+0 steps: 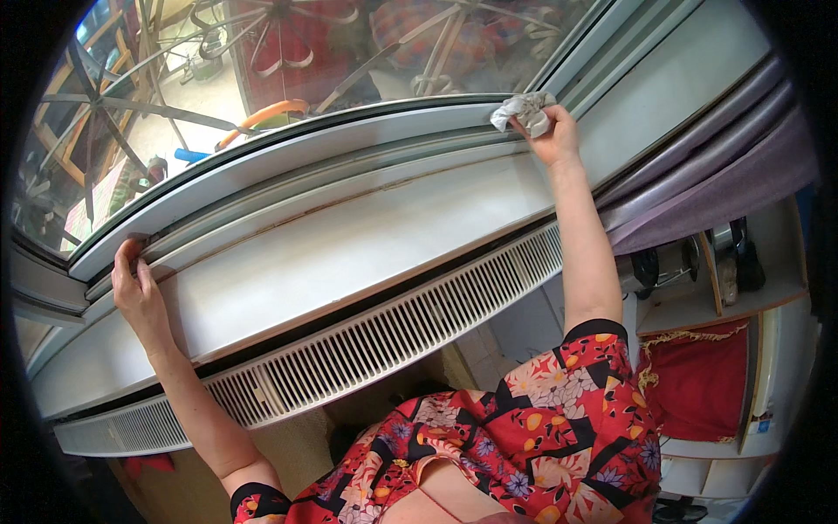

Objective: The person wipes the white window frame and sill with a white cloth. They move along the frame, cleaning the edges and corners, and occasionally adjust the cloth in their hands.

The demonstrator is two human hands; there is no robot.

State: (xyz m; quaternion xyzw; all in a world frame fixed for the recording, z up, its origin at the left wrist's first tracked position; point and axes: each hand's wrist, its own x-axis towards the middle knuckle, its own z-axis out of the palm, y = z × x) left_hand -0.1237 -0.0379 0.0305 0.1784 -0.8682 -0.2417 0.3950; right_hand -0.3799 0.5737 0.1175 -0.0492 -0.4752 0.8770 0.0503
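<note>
Pinched in my right hand (pixel 556 137) is a crumpled greyish-white cloth (pixel 527 112), pressed near the lower right corner of the window frame (pixel 419 124). My left hand (pixel 136 278) rests at the frame's left end, its fingertips on the sliding track (pixel 314 170); I see nothing held in it. Between my arms stretches a white windowsill (pixel 366 242), with a brownish dirty line along the seam by the track. Behind the frame stands the window glass (pixel 353 59).
A white slatted grille (pixel 393 347) runs below the sill's front edge. Purple curtains (pixel 707 164) hang at the right, above a shelf unit (pixel 733 308) with dark items and a red cloth (pixel 704 380). Outside the glass is a metal lattice (pixel 95 98).
</note>
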